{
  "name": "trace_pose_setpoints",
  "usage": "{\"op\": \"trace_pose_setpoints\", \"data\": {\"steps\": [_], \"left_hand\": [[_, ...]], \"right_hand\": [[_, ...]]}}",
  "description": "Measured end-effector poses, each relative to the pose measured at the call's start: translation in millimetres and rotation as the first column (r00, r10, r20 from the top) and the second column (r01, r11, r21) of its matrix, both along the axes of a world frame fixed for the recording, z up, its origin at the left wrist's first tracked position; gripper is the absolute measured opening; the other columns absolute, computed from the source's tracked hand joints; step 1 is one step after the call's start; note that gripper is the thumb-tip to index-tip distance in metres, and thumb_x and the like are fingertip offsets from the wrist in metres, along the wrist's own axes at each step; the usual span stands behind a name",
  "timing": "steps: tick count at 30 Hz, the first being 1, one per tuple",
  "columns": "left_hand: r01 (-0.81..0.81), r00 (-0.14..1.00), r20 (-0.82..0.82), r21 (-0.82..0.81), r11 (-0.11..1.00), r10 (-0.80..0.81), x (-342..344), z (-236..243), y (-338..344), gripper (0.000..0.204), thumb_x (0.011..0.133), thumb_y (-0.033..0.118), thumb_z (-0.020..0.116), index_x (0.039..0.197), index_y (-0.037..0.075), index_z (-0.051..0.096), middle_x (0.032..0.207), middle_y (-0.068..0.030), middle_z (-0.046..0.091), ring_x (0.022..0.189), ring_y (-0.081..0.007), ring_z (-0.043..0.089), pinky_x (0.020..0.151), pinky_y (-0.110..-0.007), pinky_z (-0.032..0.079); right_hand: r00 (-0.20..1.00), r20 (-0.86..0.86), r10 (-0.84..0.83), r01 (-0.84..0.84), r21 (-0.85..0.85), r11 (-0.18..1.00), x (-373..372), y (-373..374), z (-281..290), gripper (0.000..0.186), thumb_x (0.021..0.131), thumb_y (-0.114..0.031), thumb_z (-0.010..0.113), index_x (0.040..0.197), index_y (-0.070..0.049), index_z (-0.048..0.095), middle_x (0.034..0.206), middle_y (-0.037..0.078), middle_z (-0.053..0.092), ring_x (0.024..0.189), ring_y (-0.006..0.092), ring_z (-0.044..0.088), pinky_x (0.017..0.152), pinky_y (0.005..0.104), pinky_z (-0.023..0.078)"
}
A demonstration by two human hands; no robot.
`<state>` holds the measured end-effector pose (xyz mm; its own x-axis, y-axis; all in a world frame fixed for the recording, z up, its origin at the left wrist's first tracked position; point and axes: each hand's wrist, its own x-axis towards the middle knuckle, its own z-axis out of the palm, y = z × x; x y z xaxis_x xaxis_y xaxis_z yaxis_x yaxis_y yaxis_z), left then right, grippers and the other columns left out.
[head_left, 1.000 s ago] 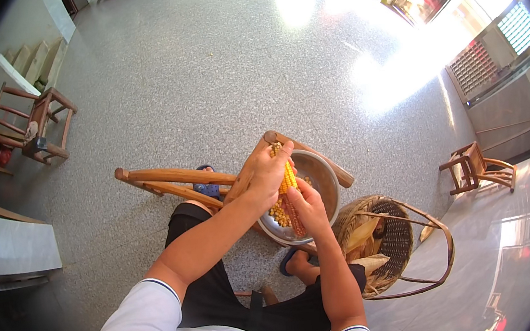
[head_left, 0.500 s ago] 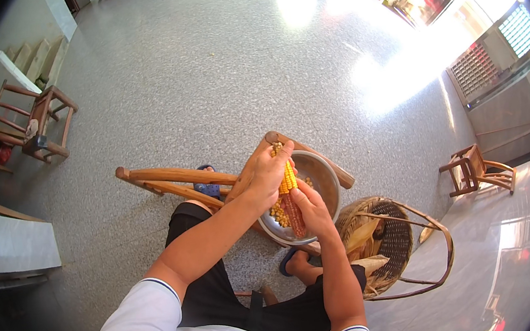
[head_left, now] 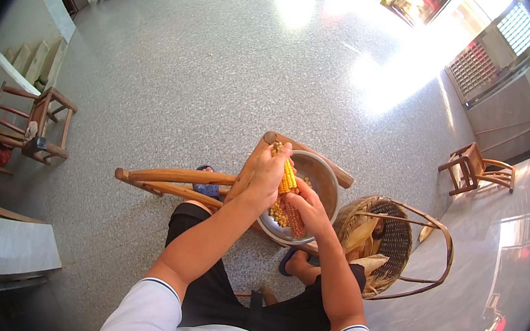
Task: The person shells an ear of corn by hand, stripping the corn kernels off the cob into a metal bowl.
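A corn cob (head_left: 287,179) lies between my two hands over a metal basin (head_left: 326,181). Its upper part carries yellow kernels; the lower part is bare and reddish. My left hand (head_left: 268,173) is wrapped round the kernelled upper part from the left. From the right, my right hand (head_left: 311,208) closes on the lower part, its thumb at the edge of the kernels. Loose yellow corn kernels (head_left: 276,215) lie in the basin, partly hidden by my hands and the cob.
A wooden frame (head_left: 178,173) with long bars stands around the basin. Right of it, a woven basket (head_left: 396,235) with a looped handle holds corn husks (head_left: 359,236). Small wooden chairs stand at left (head_left: 44,119) and right (head_left: 471,168) on the speckled floor (head_left: 203,81).
My right thumb has shifted slightly along the cob, bending at the edge of the kernels. My left hand and the basin stay nearly in place.
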<state>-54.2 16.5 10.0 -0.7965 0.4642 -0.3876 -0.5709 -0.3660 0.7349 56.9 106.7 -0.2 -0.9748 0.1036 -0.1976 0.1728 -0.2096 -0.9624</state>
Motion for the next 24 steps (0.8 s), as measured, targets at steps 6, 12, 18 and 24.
{"op": "trace_pose_setpoints", "data": {"steps": [6,12,18,24], "left_hand": [[0.027,1.0,0.006,0.007,1.0,-0.027,1.2,4.4,0.6,0.024,0.095,0.028,0.059,0.096,0.005,0.052,0.076,-0.0063,0.058,0.066,-0.0149,0.059,0.058,-0.028,0.05],[0.041,0.999,0.03,0.025,0.999,-0.042,-0.2,4.7,-1.5,0.025,0.095,0.029,0.059,0.097,0.005,0.052,0.076,-0.0062,0.057,0.065,-0.0154,0.059,0.058,-0.029,0.05],[0.038,0.997,0.068,0.036,0.999,-0.041,-1.3,3.7,-2.3,0.025,0.095,0.029,0.058,0.097,0.005,0.051,0.078,-0.0064,0.057,0.067,-0.0153,0.058,0.058,-0.029,0.051],[0.037,0.994,0.104,0.064,0.997,-0.044,-2.4,0.5,-1.2,0.021,0.095,0.024,0.057,0.101,0.005,0.049,0.079,-0.0068,0.057,0.07,-0.0154,0.058,0.06,-0.029,0.051]], "right_hand": [[1.0,0.015,-0.02,0.019,0.061,0.998,0.4,0.4,-4.3,0.034,0.099,-0.02,0.05,0.127,-0.001,0.048,0.091,0.002,0.058,0.078,0.0082,0.056,0.07,0.0232,0.047],[1.0,-0.022,0.017,-0.015,0.069,0.998,1.2,3.9,-4.2,0.036,0.1,-0.019,0.048,0.131,-0.001,0.046,0.093,0.003,0.058,0.078,0.0086,0.056,0.07,0.0237,0.048],[0.998,0.056,-0.016,0.019,-0.062,0.998,1.4,1.7,5.0,0.041,0.099,-0.018,0.043,0.136,-0.001,0.042,0.094,0.006,0.059,0.078,0.0114,0.058,0.072,0.0248,0.049],[0.998,0.061,-0.02,0.025,-0.087,0.996,-0.7,3.2,1.9,0.041,0.097,-0.019,0.04,0.134,-0.001,0.044,0.092,0.007,0.059,0.076,0.0125,0.058,0.069,0.0256,0.049]]}}
